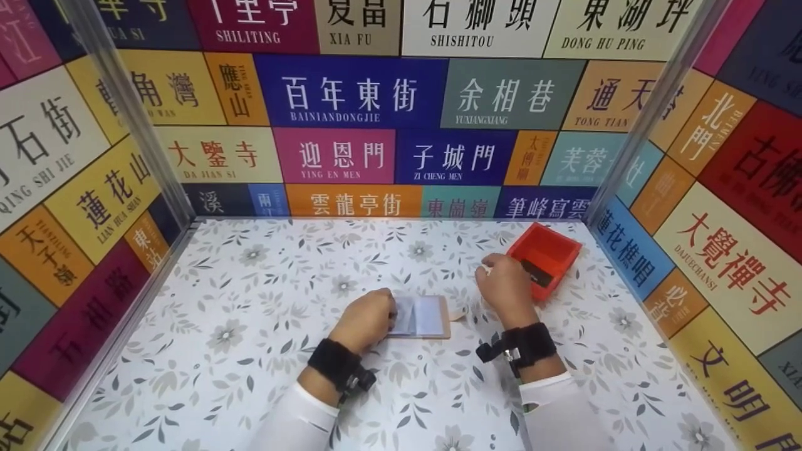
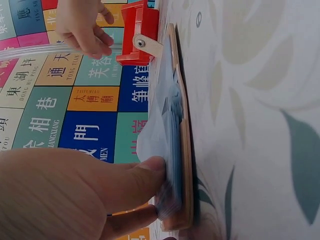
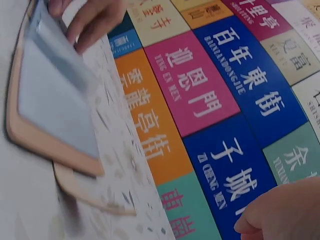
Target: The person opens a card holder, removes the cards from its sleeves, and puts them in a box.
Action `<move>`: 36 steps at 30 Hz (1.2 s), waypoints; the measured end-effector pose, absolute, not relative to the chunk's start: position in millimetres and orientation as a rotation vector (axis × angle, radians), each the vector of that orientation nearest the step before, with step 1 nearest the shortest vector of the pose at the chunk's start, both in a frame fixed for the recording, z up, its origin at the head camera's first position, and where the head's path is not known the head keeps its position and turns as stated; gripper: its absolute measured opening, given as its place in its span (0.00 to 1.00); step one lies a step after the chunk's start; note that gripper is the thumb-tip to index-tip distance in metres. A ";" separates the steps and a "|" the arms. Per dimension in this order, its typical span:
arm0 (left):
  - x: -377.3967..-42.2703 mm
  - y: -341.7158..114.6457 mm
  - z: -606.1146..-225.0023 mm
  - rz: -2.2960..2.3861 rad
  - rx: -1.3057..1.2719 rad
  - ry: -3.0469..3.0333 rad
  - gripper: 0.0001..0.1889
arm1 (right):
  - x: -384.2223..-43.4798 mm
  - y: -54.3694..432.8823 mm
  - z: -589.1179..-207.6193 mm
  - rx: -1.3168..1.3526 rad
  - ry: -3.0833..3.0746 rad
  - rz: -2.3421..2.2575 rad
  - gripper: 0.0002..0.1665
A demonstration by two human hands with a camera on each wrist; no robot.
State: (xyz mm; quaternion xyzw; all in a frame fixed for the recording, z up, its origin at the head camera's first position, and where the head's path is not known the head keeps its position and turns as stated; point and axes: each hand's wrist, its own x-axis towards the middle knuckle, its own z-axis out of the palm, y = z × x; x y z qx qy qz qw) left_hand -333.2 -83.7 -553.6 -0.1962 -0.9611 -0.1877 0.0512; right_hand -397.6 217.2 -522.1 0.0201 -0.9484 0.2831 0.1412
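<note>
An open card holder point(image 1: 445, 316) with a tan cover and clear plastic sleeves point(image 1: 429, 314) lies on the table. My left hand point(image 1: 365, 318) is at its left side; in the left wrist view, thumb and fingers pinch the edge of the sleeves point(image 2: 167, 135). A tan strap point(image 2: 148, 46) with a metal snap sticks out from the cover's right side. My right hand point(image 1: 506, 282) hovers between the holder and a red plastic box point(image 1: 551, 247), its fingers loosely bent with nothing visible in them. A dark flat item point(image 1: 537, 273) lies inside the box, partly hidden by that hand.
A white floral cloth point(image 1: 250, 351) covers the table. Panels with coloured sign prints point(image 1: 351, 94) enclose the back and both sides, with clear corner strips point(image 1: 651, 113) where they meet. Each wrist wears a black strap point(image 1: 338, 369) with a small camera.
</note>
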 end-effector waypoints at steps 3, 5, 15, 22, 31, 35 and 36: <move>-333.7 -83.6 -553.8 -0.579 -0.592 -2.929 0.06 | -388.4 191.9 -519.9 0.177 -2.793 1.000 0.19; -333.9 -83.6 -553.8 -0.582 -0.605 -2.920 0.06 | -382.6 176.2 -521.5 0.257 -2.829 1.056 0.17; -332.6 -83.1 -553.7 -0.562 -0.594 -2.945 0.04 | -368.1 139.3 -551.9 0.511 -2.942 0.789 0.12; -332.4 -83.8 -555.2 -0.560 -0.569 -2.931 0.05 | -364.9 142.0 -561.6 0.587 -2.926 0.775 0.10; -330.3 -85.5 -554.0 -0.592 -0.579 -2.910 0.07 | -366.7 144.2 -562.2 0.590 -2.940 0.786 0.12; -331.3 -85.4 -554.6 -0.593 -0.586 -2.906 0.07 | -367.4 144.5 -563.1 0.586 -2.949 0.808 0.13; -331.6 -85.3 -555.0 -0.595 -0.586 -2.906 0.07 | -367.8 144.4 -563.4 0.585 -2.953 0.810 0.13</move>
